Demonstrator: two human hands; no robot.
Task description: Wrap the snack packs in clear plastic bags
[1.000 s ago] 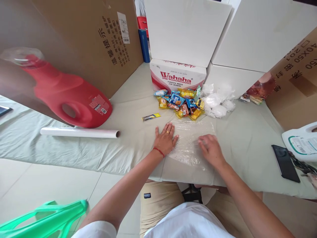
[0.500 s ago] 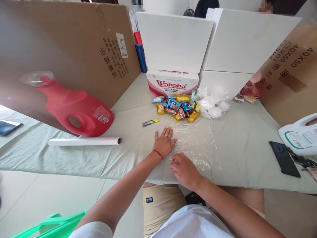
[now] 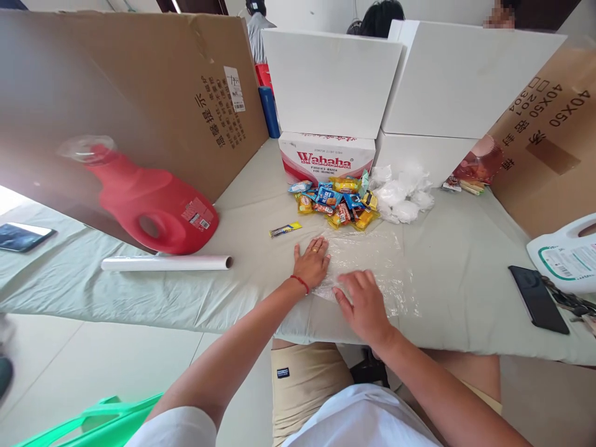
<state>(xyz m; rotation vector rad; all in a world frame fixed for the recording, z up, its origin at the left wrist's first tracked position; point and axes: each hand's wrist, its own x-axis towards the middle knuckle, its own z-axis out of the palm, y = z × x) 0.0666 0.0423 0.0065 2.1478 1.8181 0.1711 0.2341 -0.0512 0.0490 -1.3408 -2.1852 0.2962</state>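
Observation:
A thin clear plastic sheet or bag [image 3: 379, 264] lies spread on the cloth-covered table. My left hand [image 3: 311, 264], with a red cord at its wrist, rests flat at the left edge of this plastic, fingers stretched out. Over the near part of the plastic is my right hand [image 3: 365, 304], fingers bent and thumb apart, with nothing visible in it. Whether it touches the plastic I cannot tell. Just beyond my left hand is a narrow yellow-and-dark packet [image 3: 285, 230]. Behind the plastic sits a pile of wrapped snacks [image 3: 329, 197].
White crumpled plastic bags [image 3: 403, 195] lie beside the snacks, before a Wahaba-style printed carton [image 3: 326, 162] and white boxes [image 3: 333, 84]. Left are a red jug [image 3: 162, 205] and a white roll [image 3: 167, 263]. Right are a phone [image 3: 537, 298], keys [image 3: 565, 298] and a white jug [image 3: 565, 254].
My right hand has moved forward and right over the plastic, its fingers opening out. My left hand stays pressed at the left edge. The view has shifted slightly.

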